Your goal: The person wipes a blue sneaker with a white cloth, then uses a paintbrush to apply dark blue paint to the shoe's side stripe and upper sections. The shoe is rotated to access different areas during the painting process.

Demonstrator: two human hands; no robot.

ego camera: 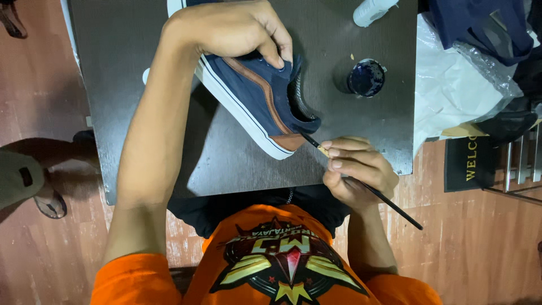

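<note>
Your right fingers (339, 151) are pinched shut around a thin black paintbrush (389, 203), gripping it near the bristle end, with the handle running back past your right hand (355, 172) toward your body. The brush tip meets the brown heel patch of the navy sneaker (259, 101). Your left fingers (274, 53) are curled tight over the sneaker's upper near its opening, and your left hand (231, 28) presses it down, tilted on its side with the white sole turned toward your left arm.

The sneaker lies on a dark table (124, 56), near its middle. Just beyond the sneaker's heel, toward your right, stands a small round jar of dark blue paint (366, 77), apart from the shoe. Farther off past the jar, at the table's far edge, lies a white bottle (372, 10). Beside the table on that same side sits crumpled clear plastic (457, 85).
</note>
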